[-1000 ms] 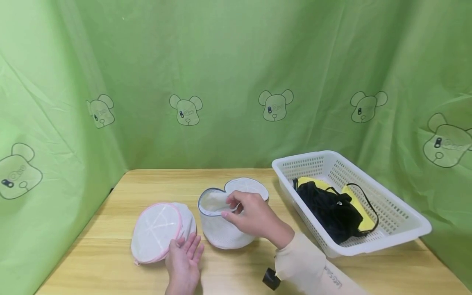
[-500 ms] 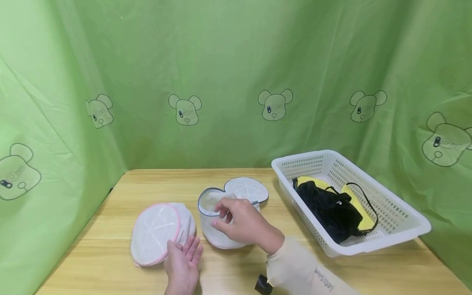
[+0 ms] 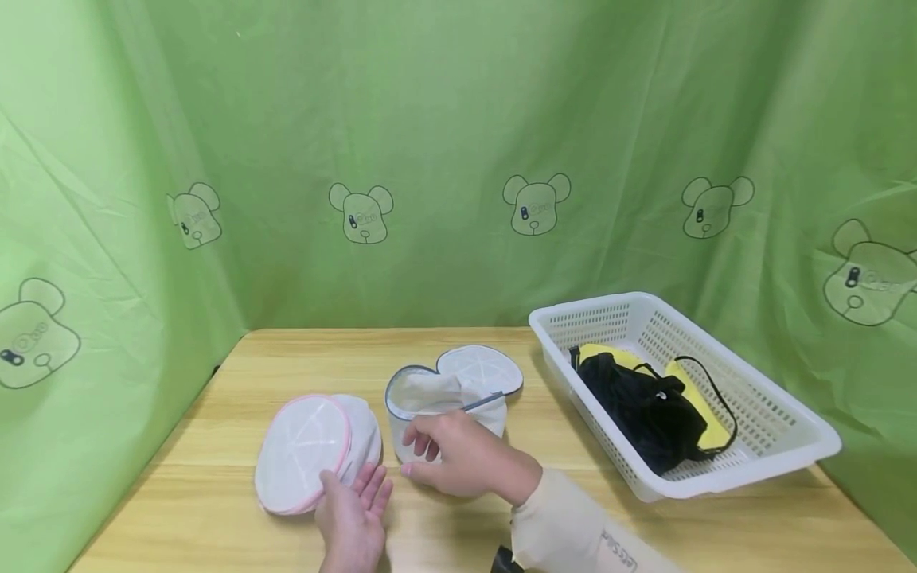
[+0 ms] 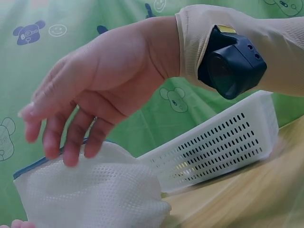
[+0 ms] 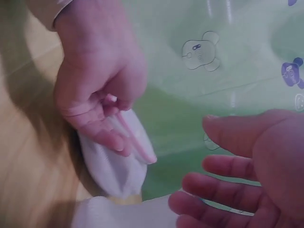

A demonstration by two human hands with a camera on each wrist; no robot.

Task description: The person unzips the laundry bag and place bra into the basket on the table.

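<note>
Head view: left hand [image 3: 353,521] palm up, fingers extended, thumb against the edge of a pink-rimmed mesh bag [image 3: 308,454]; cannot tell whether it pinches that edge or only rests there. Bag sits just ahead and left of the hand, lid side tipped up. Right hand [image 3: 462,458] released, fingers loosely bent, nothing between thumb and forefinger. Just beyond it: blue-rimmed mesh bag [image 3: 437,390], mouth uncovered, round lid [image 3: 480,368] folded back on the far side. White basket [image 3: 745,473] to the right of the right hand, well apart; black fabric bundle [image 3: 641,414] and yellow pieces [image 3: 709,426] inside. Wooden surface [image 3: 208,493] under all, green cloth [image 3: 437,95] behind.

Left wrist view: right hand hangs with fingers downward, grasping nothing, fingertips overlapping the blue-rimmed bag; contact unclear. Pale sleeve and dark device [image 4: 232,64] at its wrist. Basket side beyond the bag. Left fingertips just enter at the lower corner.

Right wrist view: dim. Right hand near the lens, fingers slack, thumb apart. Left hand farther off, the pink rim running up to its thumb; grip partly hidden. Pink-rimmed bag just below that hand.
</note>
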